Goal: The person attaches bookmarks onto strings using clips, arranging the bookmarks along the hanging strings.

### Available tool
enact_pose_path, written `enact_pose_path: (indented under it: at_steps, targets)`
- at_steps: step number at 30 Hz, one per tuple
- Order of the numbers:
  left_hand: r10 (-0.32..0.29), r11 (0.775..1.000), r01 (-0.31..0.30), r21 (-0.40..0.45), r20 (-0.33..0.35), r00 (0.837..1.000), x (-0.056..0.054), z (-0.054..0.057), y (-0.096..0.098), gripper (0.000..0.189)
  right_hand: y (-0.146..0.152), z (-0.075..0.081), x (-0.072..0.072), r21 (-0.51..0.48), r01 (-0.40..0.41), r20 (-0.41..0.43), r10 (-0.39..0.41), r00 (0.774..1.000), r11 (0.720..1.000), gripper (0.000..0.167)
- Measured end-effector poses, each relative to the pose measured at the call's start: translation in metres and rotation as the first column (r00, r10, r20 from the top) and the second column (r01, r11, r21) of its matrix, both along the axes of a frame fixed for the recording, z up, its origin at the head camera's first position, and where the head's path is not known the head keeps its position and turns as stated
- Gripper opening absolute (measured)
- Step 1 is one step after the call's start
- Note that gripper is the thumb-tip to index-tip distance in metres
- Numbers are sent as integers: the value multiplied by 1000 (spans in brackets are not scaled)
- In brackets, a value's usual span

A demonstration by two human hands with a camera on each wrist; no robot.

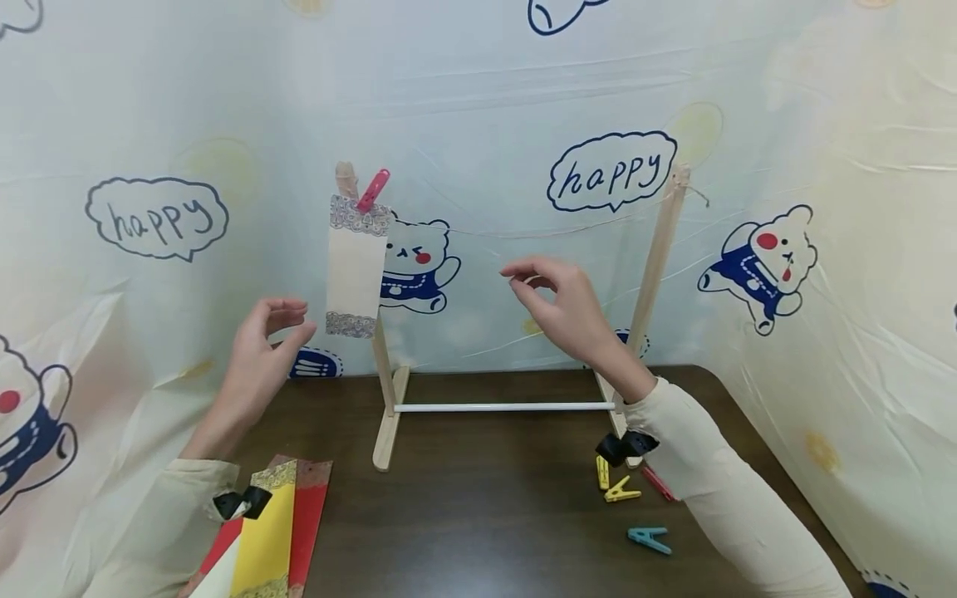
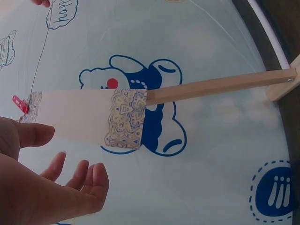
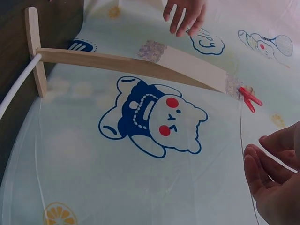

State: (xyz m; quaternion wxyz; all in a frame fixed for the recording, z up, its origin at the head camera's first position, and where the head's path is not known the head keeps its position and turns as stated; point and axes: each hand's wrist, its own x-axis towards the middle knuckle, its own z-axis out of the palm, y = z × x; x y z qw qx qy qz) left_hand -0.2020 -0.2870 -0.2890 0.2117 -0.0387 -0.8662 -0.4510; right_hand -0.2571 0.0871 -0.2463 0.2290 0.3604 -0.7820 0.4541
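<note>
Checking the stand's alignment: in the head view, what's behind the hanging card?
Behind the hanging card: a wooden post, showing above and below it, and a printed bear, showing past its right edge. The post's middle and the bear's left side are covered.

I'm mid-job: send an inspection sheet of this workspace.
Surface: dark brown table carrying a wooden stand.
Job's things: cream card held by a pink clip at the stand's left post; string to the right post; overlapping cards front left; two yellow clips, a blue clip and a partly hidden red clip at right.
Clutter: nothing seen.
Hands: left hand near the cream card, right hand near the string; neither visibly holds anything.
Cables: nothing seen.
Surroundings: pale sheet printed with bears behind.
</note>
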Motion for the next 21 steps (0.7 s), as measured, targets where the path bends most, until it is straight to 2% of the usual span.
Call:
enact_pose_path:
  at_steps: [6,14,21]
  targets:
    - [9,1000,-9,-14,-5,1000,13,-10,1,44,18,-12,14,6,22,50,-22,999,1000,18]
    - [25,998,-25,-64,-9,1000,30,-30,-2,43,43,-33,28,63,67,53,-70,996,996,17]
    - [36,996,-34,-83,15,999,49,-45,-4,46,65,-54,45,95,104,92,-113,989,990,17]
